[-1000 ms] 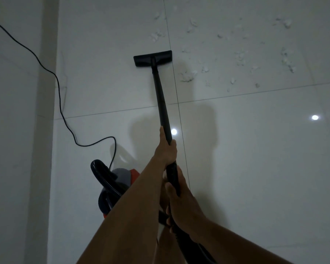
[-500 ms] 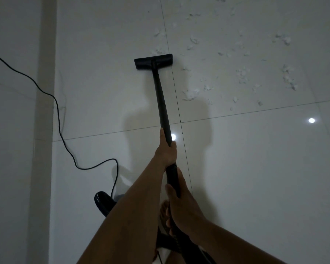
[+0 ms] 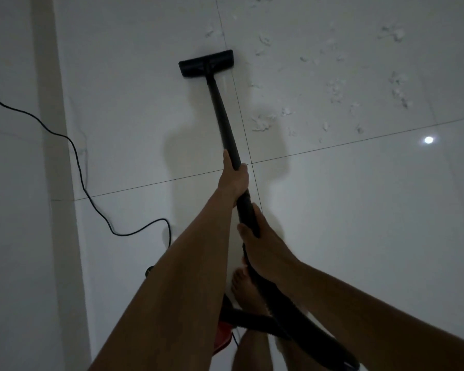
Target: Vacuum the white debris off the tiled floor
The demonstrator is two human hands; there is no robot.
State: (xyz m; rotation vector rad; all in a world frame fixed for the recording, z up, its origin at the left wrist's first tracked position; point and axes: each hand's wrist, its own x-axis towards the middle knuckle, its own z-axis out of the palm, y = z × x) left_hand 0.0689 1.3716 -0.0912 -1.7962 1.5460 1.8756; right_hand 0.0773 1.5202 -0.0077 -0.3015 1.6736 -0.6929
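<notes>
Both hands hold the black vacuum wand (image 3: 223, 111), which slants away over the tiled floor (image 3: 359, 210). The left hand (image 3: 234, 179) is farther along, its fingers (image 3: 243, 169) clamped round the tube. The right hand (image 3: 264, 246) grips the near end, above the dark hose (image 3: 255, 321). The floor head (image 3: 206, 63) lies flat on a far tile, just left of a grout line. White debris (image 3: 263, 123) is scattered to its right and beyond. A black cord (image 3: 78, 167) snakes along the left. A bare foot (image 3: 243, 287) stands beneath the arms.
</notes>
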